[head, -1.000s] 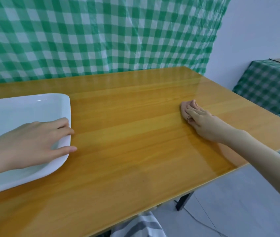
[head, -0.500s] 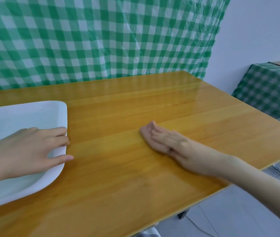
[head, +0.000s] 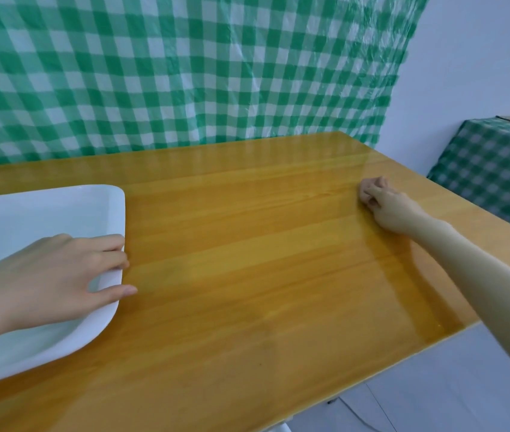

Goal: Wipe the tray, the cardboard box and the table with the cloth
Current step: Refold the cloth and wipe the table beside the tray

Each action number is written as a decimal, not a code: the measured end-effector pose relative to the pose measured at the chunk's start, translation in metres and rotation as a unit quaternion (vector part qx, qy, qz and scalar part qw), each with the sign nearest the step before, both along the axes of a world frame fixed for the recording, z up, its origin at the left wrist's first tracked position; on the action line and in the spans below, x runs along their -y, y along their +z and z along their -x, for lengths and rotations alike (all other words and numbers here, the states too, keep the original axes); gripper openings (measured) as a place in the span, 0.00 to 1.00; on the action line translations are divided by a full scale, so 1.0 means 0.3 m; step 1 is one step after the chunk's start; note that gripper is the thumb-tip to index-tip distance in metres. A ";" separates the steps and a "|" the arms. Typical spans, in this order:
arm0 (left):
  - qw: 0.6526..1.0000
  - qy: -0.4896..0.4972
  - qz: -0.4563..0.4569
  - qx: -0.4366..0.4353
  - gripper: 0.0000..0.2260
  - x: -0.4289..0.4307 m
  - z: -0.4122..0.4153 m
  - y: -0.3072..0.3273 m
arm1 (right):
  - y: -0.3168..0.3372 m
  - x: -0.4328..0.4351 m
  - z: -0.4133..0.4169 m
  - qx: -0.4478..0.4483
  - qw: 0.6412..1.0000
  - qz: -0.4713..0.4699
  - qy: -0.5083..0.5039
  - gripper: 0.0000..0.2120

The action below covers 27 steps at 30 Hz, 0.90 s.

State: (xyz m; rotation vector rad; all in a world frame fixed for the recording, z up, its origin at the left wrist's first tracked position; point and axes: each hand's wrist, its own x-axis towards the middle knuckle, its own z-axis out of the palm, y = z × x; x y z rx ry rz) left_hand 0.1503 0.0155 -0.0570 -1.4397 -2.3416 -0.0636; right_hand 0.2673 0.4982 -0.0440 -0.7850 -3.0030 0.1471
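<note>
left hand: nearest the camera, laid flat over the right rim of the tray, fingers straight and relaxed, grasping nothing; the fingertips reach past the rim toward the wood, and it looks to be steadying the tray
tray: white and glossy, at the left end of the table, partly cut off by the frame; nothing lies in the part that shows, but the sheen alone does not tell whether it has been wiped
table: yellow varnished wood; no crumbs or spills can be made out
right hand: arm stretched toward the far right of the table, fingers curled over the cloth and pressing it onto the wood
cloth: small, pinkish, bunched under those fingers, touching the table near its far right corner, well apart from the tray
step in hand: wiping the table, judged from where the cloth sits
cardboard box: not in view, so nothing shows whether it is done
progress: 1 of 3 surfaces is being worked; the other 2 cannot be judged, and the wood under the tray is probably left
checked sheet: green and white, hanging behind the table
</note>
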 end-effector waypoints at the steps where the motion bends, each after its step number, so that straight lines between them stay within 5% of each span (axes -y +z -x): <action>1: 1.000 -0.001 -0.007 0.006 0.27 0.000 -0.003 0.002 | -0.004 0.048 0.005 -0.023 0.999 0.007 0.027 0.16; 7: 1.000 -0.008 -0.022 0.021 0.26 -0.005 -0.008 0.010 | -0.042 0.370 0.056 -0.051 0.953 0.041 0.296 0.24; 11: 1.000 -0.007 -0.012 0.008 0.26 -0.013 -0.006 0.017 | -0.043 0.386 0.098 -0.030 0.935 0.099 0.339 0.24; 18: 1.000 -0.001 -0.001 0.024 0.27 -0.028 -0.033 0.046 | -0.050 0.136 0.150 -0.071 0.982 0.088 0.150 0.25; 23: 0.997 0.020 -0.009 0.073 0.26 -0.013 -0.048 0.059 | -0.028 -0.094 0.116 -0.028 0.998 0.064 -0.007 0.26; 27: 0.993 0.028 -0.002 0.113 0.27 0.001 -0.047 0.054 | -0.023 -0.105 0.134 0.002 0.998 0.042 -0.041 0.25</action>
